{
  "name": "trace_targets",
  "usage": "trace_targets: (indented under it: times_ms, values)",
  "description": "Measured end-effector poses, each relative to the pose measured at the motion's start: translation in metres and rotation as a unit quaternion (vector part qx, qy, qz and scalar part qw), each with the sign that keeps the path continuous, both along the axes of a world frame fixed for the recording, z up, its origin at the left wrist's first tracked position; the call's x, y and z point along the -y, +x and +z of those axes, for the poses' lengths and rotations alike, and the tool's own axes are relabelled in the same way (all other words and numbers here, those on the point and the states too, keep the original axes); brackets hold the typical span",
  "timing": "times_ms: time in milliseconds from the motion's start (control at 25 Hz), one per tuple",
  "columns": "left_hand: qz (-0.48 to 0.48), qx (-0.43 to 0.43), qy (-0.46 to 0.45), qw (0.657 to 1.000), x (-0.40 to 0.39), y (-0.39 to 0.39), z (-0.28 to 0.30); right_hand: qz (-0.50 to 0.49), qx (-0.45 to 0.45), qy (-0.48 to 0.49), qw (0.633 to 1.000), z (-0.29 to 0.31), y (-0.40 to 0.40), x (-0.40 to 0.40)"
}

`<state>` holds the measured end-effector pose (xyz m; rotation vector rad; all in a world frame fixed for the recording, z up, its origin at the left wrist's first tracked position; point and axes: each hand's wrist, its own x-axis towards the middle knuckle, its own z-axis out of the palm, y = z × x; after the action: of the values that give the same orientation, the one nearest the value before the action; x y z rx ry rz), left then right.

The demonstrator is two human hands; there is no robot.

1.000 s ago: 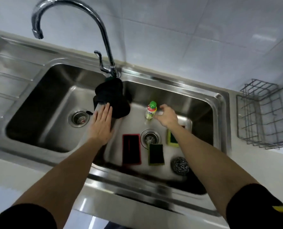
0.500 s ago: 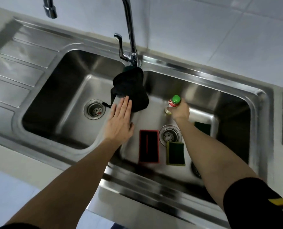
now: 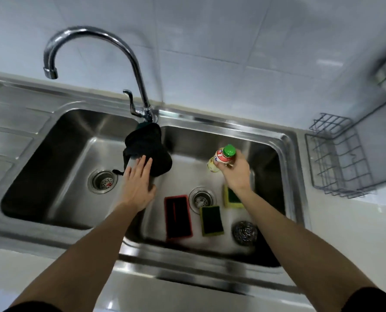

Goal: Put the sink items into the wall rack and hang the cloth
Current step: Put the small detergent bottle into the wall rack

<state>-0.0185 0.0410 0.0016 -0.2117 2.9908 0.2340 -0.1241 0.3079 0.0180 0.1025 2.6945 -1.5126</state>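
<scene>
Sponge half hidden under right hand.

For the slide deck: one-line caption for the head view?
Right hand lifts green-capped bottle from sink basin; left hand rests by black cloth.

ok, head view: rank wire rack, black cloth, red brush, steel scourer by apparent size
1. wire rack
2. black cloth, partly behind the left hand
3. red brush
4. steel scourer
Cloth and brush look close; ranking unsure.
</scene>
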Motion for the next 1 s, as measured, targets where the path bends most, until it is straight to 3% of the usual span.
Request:
trace_targets:
  times_ms: [120,240,400,520,760,1000]
  values:
    - [-0.018,-0.057,0.097,0.994,-0.032,-0.020,0.035,0.004,-0.075,-0.035,0.997,0.071,0.007,-0.045]
    - [-0.056,-0.125,0.249,0.959,-0.096,-0.054,0.078,-0.005,-0.166,-0.032,0.986,0.147,0.010,-0.089]
    - [-0.126,-0.195,0.347,0.909,-0.217,-0.095,0.149,-0.035,-0.280,-0.044,0.958,0.242,0.017,-0.164]
    - [-0.163,-0.192,0.397,0.883,-0.302,-0.109,0.194,-0.053,-0.333,-0.010,0.941,0.287,0.014,-0.215]
    - [-0.214,-0.130,0.433,0.866,-0.412,-0.124,0.233,-0.096,-0.320,0.087,0.939,0.309,-0.017,-0.288]
    - [-0.237,-0.119,0.380,0.886,-0.444,-0.126,0.225,-0.098,-0.248,0.109,0.958,0.297,-0.053,-0.308]
